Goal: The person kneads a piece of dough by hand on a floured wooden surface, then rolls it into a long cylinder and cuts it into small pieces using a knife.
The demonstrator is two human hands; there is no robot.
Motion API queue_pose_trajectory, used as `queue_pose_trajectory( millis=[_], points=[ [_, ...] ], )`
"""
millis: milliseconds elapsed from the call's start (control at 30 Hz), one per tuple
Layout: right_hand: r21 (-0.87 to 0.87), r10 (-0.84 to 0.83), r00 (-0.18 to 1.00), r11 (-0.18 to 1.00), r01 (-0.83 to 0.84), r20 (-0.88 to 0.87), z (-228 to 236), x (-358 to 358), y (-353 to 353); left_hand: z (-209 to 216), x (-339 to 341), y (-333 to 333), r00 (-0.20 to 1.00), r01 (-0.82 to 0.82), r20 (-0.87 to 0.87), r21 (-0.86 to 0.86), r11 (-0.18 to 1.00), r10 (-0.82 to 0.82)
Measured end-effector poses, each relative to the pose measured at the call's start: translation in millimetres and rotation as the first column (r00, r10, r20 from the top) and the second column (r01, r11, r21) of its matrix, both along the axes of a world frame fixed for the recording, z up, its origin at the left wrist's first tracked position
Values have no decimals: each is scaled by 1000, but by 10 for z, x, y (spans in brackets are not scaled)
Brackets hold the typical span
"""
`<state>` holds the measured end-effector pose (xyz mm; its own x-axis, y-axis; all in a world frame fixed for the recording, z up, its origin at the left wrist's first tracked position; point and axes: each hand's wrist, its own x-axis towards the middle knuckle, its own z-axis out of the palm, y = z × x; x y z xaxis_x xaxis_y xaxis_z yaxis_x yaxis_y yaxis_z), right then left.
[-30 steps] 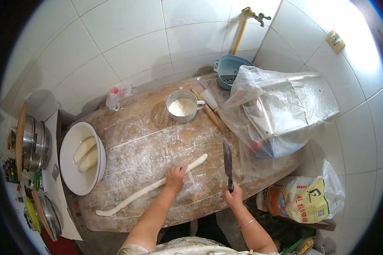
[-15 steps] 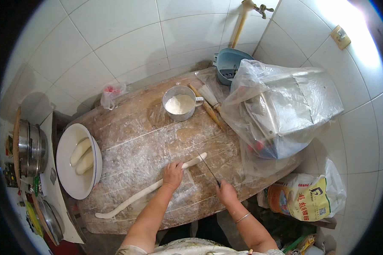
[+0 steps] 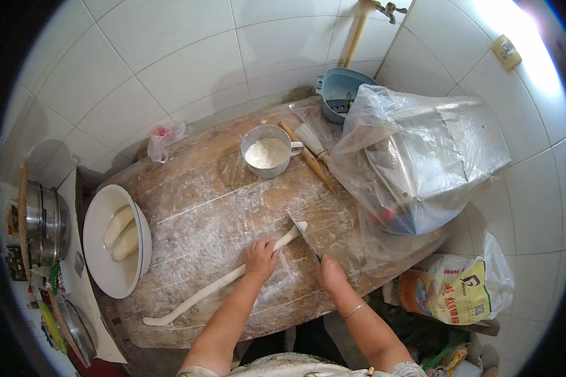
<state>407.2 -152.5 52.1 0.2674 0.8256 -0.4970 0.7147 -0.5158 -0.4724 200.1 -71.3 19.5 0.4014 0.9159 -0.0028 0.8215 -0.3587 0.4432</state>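
Observation:
A long rope of white dough (image 3: 210,288) runs slantwise across the floury wooden board, from near left to the middle. My left hand (image 3: 261,258) is closed over the rope close to its right end. In my right hand (image 3: 331,273) is the handle of a knife (image 3: 306,239), the fingers wrapped round it. The blade lies across the rope just short of its tip, and a short stub of dough shows beyond it. Whether the edge has gone into the dough I cannot tell.
A white basin (image 3: 94,251) with dough pieces (image 3: 126,242) stands at the left. Behind are a metal mug of flour (image 3: 267,157), a wooden rolling pin (image 3: 311,164), a brush (image 3: 311,139) and a blue-grey basin (image 3: 339,81). A plastic-covered metal box (image 3: 434,151) fills the right.
The knife has turned, showing more of its blade face, and its handle end has shifted slightly up. My left hand has slid slightly right along with the dough.

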Motion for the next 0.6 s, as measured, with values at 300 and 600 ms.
queue_pose_trajectory(
  millis=[300, 600],
  points=[
    [64, -67, 974, 994, 83, -218, 96, 89, 136, -15, -4, -77, 996, 62, 64, 14, 998, -63],
    [65, 122, 989, 991, -117, -83, 207, 100, -151, -30, 11, -87, 988, 102, 113, 50, 994, -107]
  ],
)
